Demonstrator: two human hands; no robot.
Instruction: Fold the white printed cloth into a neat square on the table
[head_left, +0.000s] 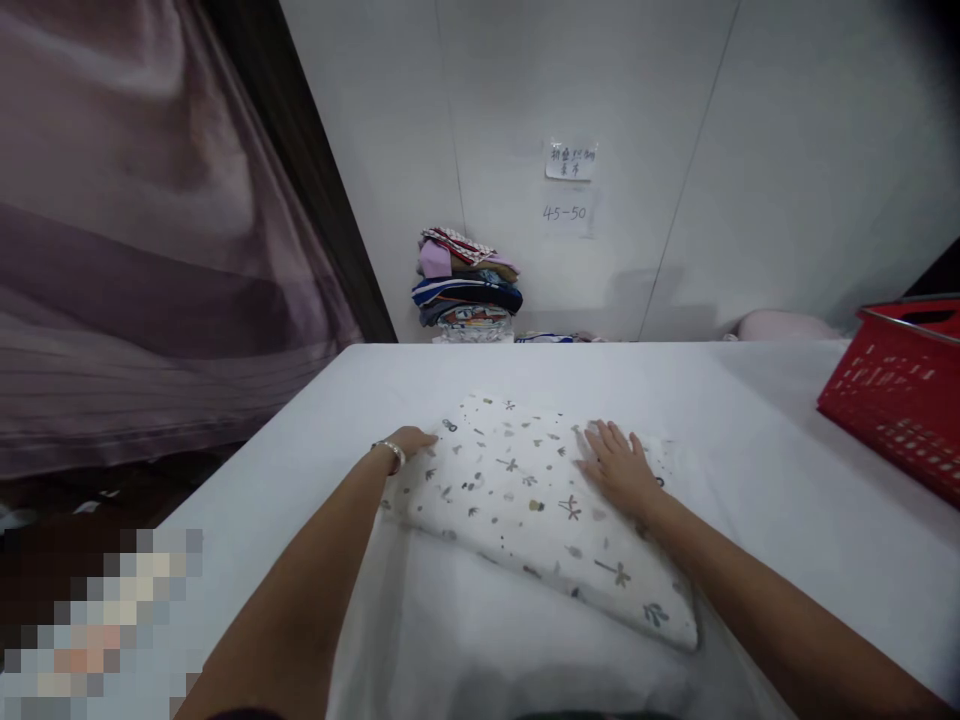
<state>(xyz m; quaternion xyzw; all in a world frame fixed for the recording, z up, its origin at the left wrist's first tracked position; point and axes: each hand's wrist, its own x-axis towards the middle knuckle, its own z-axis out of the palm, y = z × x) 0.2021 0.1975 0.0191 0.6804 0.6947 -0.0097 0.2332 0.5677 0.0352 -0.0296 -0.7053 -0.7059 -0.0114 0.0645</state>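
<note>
A white cloth (502,500) printed with small palm trees, leaves and pineapples lies folded at a slant on the white table. My left hand (411,441), with a pale bracelet at the wrist, is at the cloth's left edge. Its fingers are closed on that edge, their tips partly hidden. Flat on the right part of the cloth rests my right hand (619,470), fingers spread. A thin, whitish layer (367,610) shows below the cloth, between my forearms; whether it belongs to the same cloth I cannot tell.
Folded fabrics (469,290) are stacked beyond the far edge of the white table (300,440). A red plastic basket (892,390) stands at the right. Handwritten paper signs (570,160) hang on the wall. A pinkish curtain (150,250) hangs at the left.
</note>
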